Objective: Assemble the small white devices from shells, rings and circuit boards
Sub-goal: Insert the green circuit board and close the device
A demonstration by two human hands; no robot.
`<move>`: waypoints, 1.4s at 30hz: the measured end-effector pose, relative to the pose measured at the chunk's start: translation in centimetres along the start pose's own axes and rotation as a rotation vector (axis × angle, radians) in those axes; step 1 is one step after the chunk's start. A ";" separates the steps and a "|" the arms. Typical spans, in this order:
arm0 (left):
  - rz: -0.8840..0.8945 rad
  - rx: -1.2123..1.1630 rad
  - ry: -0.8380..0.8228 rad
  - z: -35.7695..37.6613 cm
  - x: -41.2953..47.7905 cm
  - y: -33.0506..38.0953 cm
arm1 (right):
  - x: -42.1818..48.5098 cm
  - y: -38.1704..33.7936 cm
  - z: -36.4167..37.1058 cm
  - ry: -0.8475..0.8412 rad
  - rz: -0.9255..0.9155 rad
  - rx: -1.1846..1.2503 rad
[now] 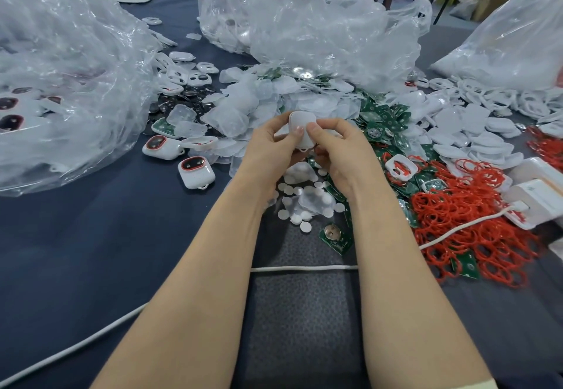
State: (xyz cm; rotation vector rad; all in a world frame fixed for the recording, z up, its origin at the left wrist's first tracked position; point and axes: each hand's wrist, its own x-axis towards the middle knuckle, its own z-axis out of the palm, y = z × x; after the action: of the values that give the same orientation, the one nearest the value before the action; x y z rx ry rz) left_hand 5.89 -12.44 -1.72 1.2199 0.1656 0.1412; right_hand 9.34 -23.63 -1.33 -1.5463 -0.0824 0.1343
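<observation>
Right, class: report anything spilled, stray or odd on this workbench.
One green circuit board lies alone near the white cable, apart from the board pile. Beside it, small white discs lie scattered loose. Nothing looks broken.

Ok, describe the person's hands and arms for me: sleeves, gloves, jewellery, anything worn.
The left hand and right hand are bare: no gloves, rings, watch or bands show. The nails look short and plain. The left arm and right arm are uncovered, apart from a pale sleeve edge on the right arm at the bottom of the picture.
</observation>
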 end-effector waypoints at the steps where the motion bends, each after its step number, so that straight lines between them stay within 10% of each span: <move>1: 0.008 0.003 -0.010 0.0 0.0 0.0 | -0.1 -0.1 0.1 -0.007 0.022 0.047; 30: 0.118 0.125 -0.028 -0.1 0.0 0.0 | -0.5 -0.9 1.2 0.068 -0.024 0.191; 42: 0.060 -0.077 0.001 -0.8 0.0 0.4 | -0.7 -0.7 0.7 -0.176 -0.008 0.102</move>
State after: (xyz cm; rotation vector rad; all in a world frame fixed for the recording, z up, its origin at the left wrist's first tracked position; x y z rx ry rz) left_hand 5.76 -11.57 -1.61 1.1482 0.1233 0.1991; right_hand 8.62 -23.08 -0.62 -1.4300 -0.2174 0.2649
